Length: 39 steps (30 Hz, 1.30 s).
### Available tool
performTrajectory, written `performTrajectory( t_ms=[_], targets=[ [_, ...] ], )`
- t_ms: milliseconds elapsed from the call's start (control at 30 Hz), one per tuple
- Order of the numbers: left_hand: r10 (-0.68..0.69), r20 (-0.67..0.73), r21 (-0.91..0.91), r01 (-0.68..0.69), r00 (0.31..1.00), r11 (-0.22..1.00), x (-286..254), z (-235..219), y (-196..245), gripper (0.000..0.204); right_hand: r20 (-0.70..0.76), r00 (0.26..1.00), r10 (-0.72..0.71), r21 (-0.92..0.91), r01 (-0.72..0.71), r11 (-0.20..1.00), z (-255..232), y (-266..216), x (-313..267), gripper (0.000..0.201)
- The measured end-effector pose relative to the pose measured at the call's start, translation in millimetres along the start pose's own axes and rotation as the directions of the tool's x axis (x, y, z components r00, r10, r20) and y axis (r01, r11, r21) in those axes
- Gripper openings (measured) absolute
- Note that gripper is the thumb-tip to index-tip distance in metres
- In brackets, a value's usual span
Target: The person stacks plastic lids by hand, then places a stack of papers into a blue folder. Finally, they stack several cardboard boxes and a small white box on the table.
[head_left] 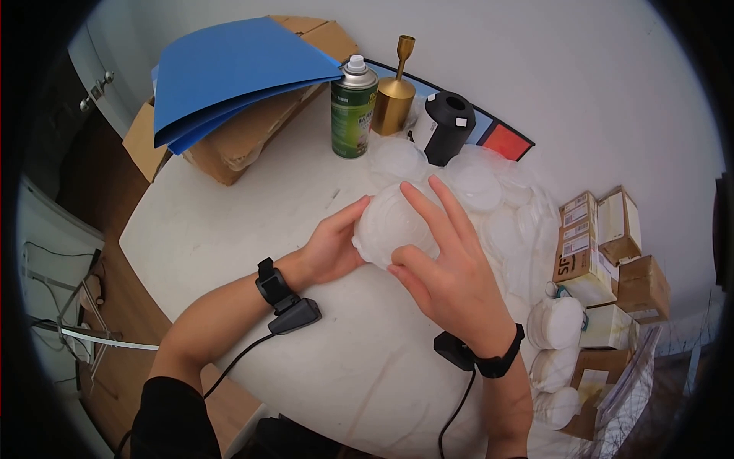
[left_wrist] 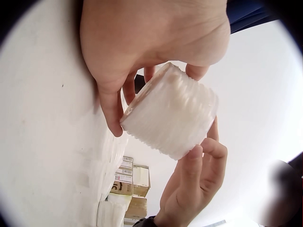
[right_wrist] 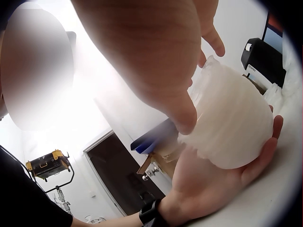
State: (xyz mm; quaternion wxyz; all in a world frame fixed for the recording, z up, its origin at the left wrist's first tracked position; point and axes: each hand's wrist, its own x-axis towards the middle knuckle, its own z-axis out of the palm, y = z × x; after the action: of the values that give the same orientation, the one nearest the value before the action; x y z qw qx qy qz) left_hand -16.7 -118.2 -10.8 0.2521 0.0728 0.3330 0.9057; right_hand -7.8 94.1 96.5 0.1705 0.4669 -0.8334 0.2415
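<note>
Tilted, its round face toward my head, the white stack (head_left: 390, 223) sits between my hands above the table (head_left: 359, 367). My left hand (head_left: 335, 243) curls round its side from the left; my right hand (head_left: 451, 279), opposite, pinches its near rim (two other fingers stretch beyond, over the face).

The head view looks down from above; both wrist views share the white stack (left_wrist: 173, 113) close up.
</note>
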Motion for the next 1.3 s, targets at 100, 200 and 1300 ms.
performTrajectory(
  t_ms=[100,200,1300],
  targets=[
    [0.009,-0.019,0.018,-0.009,1.000,1.000,-1.0,3.0,1.3,0.054,0.012,1.000,0.012,0.037,-0.012,0.999,-0.3,3.2,-0.3,0.024],
    [0.010,-0.023,0.007,-0.010,1.000,1.000,-0.2,0.9,0.4,0.053,0.030,0.999,0.030,0.054,-0.031,0.998,-5.7,4.1,-1.4,0.027],
    [-0.024,-0.001,0.104,0.024,1.000,0.994,3.5,0.9,-2.2,0.057,-0.339,0.881,0.331,-0.050,-0.368,0.928,13.8,10.2,-7.3,0.019]
  ],
)
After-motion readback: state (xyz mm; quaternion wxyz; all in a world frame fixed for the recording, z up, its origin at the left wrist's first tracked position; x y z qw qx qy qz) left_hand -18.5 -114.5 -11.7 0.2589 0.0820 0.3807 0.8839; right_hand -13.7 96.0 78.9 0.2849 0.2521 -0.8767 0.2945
